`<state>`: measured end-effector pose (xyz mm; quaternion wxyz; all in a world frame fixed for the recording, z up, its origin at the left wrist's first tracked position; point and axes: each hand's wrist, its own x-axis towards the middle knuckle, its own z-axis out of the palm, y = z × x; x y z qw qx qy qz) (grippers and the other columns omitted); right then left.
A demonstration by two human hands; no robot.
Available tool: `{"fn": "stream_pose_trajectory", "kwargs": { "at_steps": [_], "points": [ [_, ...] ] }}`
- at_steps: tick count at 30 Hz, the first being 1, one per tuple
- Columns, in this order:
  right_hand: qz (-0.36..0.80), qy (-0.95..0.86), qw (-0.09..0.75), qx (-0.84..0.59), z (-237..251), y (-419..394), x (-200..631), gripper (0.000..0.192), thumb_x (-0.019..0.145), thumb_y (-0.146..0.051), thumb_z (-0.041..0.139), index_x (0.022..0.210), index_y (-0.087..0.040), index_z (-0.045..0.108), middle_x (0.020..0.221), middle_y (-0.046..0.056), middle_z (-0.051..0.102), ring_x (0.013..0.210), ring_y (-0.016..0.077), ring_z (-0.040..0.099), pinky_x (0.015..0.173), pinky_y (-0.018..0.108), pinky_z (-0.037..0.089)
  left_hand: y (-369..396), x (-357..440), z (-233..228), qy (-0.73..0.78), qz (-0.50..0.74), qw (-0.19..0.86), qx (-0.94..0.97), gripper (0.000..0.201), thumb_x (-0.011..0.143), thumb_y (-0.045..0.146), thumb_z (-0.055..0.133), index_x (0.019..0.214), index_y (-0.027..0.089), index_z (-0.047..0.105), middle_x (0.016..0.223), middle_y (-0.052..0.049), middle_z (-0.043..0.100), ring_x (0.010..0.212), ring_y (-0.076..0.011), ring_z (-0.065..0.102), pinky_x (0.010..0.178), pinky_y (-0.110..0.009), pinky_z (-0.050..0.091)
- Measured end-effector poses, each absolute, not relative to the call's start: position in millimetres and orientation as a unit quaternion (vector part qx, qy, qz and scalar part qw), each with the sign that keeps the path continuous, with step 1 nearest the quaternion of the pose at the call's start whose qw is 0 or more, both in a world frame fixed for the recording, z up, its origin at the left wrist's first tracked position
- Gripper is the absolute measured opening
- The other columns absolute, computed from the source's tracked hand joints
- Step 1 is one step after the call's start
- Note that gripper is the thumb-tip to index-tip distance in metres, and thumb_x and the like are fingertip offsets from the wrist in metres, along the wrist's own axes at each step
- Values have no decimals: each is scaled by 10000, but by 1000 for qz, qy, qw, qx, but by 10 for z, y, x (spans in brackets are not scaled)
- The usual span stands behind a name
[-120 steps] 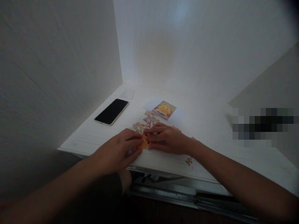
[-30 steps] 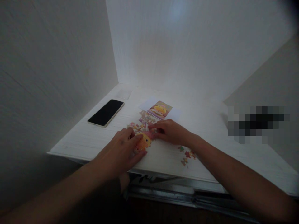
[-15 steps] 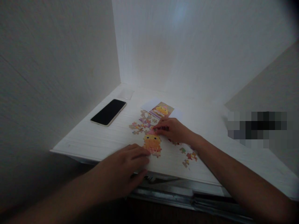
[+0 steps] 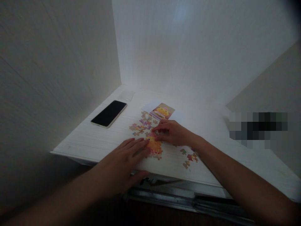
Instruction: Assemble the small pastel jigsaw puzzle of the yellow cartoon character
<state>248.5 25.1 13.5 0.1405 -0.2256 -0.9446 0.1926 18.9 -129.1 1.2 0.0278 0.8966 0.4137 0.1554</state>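
A partly joined jigsaw puzzle (image 4: 155, 148) with a yellow-orange figure lies near the front edge of the white table. My left hand (image 4: 128, 158) is open, its fingers stretched out and resting on the puzzle's left side, covering part of it. At the puzzle's top, my right hand (image 4: 175, 133) has its thumb and fingertips closed around a pink puzzle piece (image 4: 152, 134), partly hidden by the fingers. Loose puzzle pieces (image 4: 144, 124) spread just behind the joined part, and several more pieces (image 4: 183, 152) lie to its right, some close under my right forearm.
Behind the pieces a picture card (image 4: 163, 111) showing the yellow figure lies on white paper. A phone (image 4: 109, 113) with a dark screen is at the left, with a clear plastic piece (image 4: 127, 94) beyond it. Walls border the table (image 4: 207, 116) at back and left.
My left hand has moved up and spread its fingers further over the puzzle's left side, covering one eye region. My right hand has shifted slightly left and down, staying at the puzzle's top.
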Motion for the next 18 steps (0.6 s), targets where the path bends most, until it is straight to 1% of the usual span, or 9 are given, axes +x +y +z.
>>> {"fn": "stream_pose_trajectory", "kwargs": {
  "at_steps": [3,7,14,18],
  "points": [
    [194,-946,140,-221,133,252,2482,329,870,-431,647,1107,-214,718,885,61,642,755,145,560,714,289,443,-1294,180,27,417,140,26,898,574,880,412,622,1382,177,473,1495,-160,420,1351,-336,418,1100,-538,379],
    [190,-948,145,-208,139,250,2473,296,883,-421,633,1071,-213,731,864,59,647,763,149,565,725,296,443,-1308,160,37,414,136,27,900,576,896,437,593,1398,188,461,1500,-150,417,1360,-329,406,1110,-535,366],
    [186,-951,144,-201,137,262,2484,299,881,-436,634,1079,-232,728,878,58,656,772,152,575,727,299,452,-1285,165,33,409,139,30,902,562,901,428,587,1397,195,464,1490,-145,431,1358,-332,405,1107,-543,365],
    [193,-952,145,-189,139,269,2491,280,873,-423,646,1056,-231,736,885,58,664,773,152,584,722,298,455,-1297,172,35,406,148,35,901,584,895,416,600,1415,210,429,1488,-129,434,1353,-320,410,1112,-539,364]
  ]
}}
